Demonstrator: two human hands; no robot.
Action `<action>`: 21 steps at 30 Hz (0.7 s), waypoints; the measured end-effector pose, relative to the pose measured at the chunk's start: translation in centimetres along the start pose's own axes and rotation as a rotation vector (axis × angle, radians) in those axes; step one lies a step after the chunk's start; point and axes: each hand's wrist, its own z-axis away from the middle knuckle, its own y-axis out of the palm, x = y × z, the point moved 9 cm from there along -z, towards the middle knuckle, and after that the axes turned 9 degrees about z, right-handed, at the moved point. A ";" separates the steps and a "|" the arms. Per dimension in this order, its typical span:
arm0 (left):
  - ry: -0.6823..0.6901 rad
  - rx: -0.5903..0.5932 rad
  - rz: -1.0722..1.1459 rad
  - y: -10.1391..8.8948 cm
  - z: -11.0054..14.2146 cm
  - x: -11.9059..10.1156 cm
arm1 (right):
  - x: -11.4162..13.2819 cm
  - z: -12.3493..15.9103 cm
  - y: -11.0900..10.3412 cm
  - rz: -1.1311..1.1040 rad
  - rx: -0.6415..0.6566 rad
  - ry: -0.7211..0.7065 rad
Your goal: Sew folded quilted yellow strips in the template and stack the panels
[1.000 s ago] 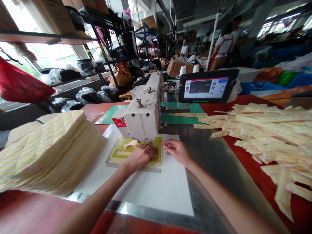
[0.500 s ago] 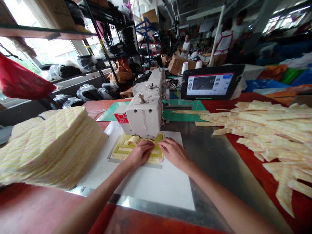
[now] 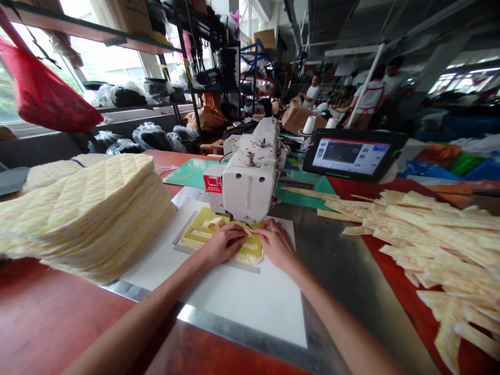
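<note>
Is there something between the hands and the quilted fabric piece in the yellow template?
Nothing visible stands between them: the left hand and the right hand both lie directly on the quilted fabric piece in the yellow template. The white sewing machine head sits just beyond the fingers, over the piece's far part.
</note>
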 end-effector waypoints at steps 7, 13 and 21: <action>0.051 0.048 -0.044 0.4 0.1 -0.5 | 2.2 1.6 -0.8 0.098 -0.036 -0.160; 0.043 0.105 -0.055 0.7 0.2 0.1 | 3.5 2.1 -1.0 0.187 -0.037 -0.280; 0.022 0.095 0.004 -0.2 0.9 0.0 | 3.4 2.0 -0.9 0.166 -0.028 -0.282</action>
